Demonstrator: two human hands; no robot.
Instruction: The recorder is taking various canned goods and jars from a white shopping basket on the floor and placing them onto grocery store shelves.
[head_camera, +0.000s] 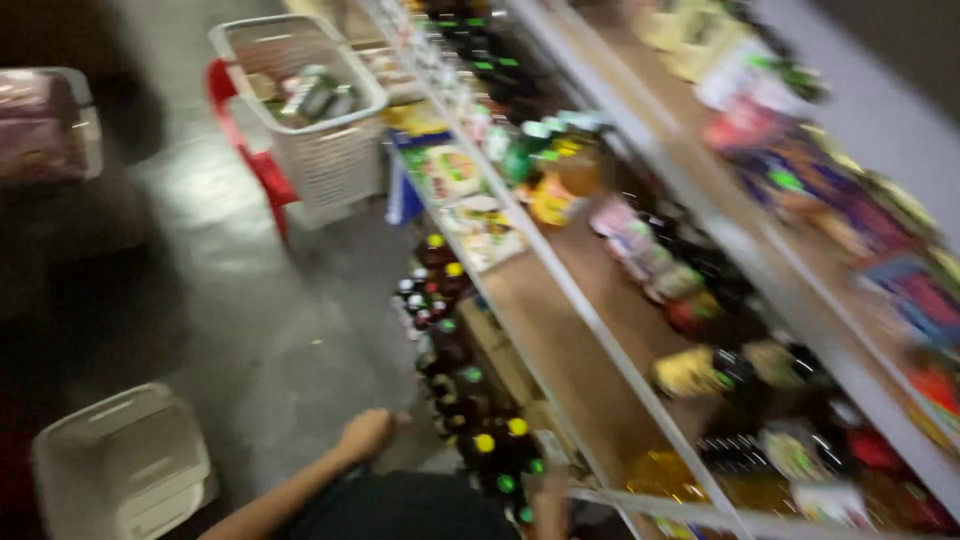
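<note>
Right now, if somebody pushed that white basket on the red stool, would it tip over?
Probably, yes. The white basket perches high on a narrow red stool, so a shove could topple it. Its latticed plastic walls look light, though the goods piled inside add some weight.

Blurred by motion, a shop aisle shows a smooth grey floor (270, 340) with a dull sheen, like polished concrete. A white basket (310, 110) of latticed plastic sits on a glossy red plastic stool (255, 150); a second pale plastic basket (125, 465) looks matt. The shelf frame (600, 330) appears to be light painted metal, its boards (560, 340) matt brown, like wood or fibreboard. Dark bottles (470, 420) gleam, glass or plastic unclear, with bright plastic caps. Packets (650, 255) look shiny, film-wrapped. A bare hand (365, 435) rests near the bottles.
</note>
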